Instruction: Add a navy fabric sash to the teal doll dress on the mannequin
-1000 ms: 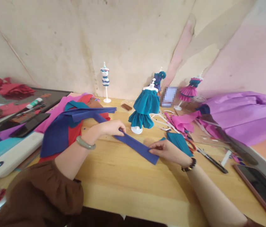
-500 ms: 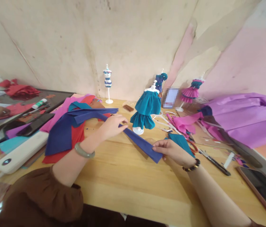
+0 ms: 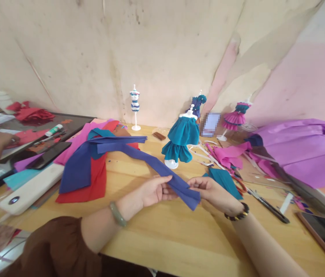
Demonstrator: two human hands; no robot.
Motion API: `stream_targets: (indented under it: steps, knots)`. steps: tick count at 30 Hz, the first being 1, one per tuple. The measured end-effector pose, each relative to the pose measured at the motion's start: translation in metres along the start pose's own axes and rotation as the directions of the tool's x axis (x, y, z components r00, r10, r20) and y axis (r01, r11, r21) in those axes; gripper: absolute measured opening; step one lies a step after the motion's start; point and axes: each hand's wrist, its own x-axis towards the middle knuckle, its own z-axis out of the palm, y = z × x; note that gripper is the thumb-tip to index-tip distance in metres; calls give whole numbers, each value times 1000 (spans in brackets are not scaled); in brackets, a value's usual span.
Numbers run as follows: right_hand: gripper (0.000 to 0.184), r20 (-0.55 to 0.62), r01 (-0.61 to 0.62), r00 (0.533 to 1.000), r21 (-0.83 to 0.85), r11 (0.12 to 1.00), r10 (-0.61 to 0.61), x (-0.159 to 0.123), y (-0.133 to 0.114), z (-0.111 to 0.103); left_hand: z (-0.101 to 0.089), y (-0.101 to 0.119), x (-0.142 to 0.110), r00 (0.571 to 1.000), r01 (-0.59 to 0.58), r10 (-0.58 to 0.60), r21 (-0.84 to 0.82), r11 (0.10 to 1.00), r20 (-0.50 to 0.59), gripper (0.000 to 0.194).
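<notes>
From a cloth pile (image 3: 77, 169), a long, narrow blue fabric strip (image 3: 157, 164), creased near its free end, slants over the wooden table (image 3: 147, 238) | Left hand (image 3: 152, 191): thumb above, fingers curled beneath, gripping the strip | Right hand (image 3: 212, 194): thumb and fingers pinched on its edge, the end jutting between both hands

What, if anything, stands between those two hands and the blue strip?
Nothing visible does: the left hand and right hand both hold the blue strip near its closest end. The teal-dressed mannequin stands just beyond the strip, not between it and either hand.
</notes>
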Motion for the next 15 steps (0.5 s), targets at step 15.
stream_targets:
  steps: [15]
  knots:
    - [24,-59,129,986,-349,928,-159,8,7,21,-11,20,-2,833,-483,518,201,852,-195,30]
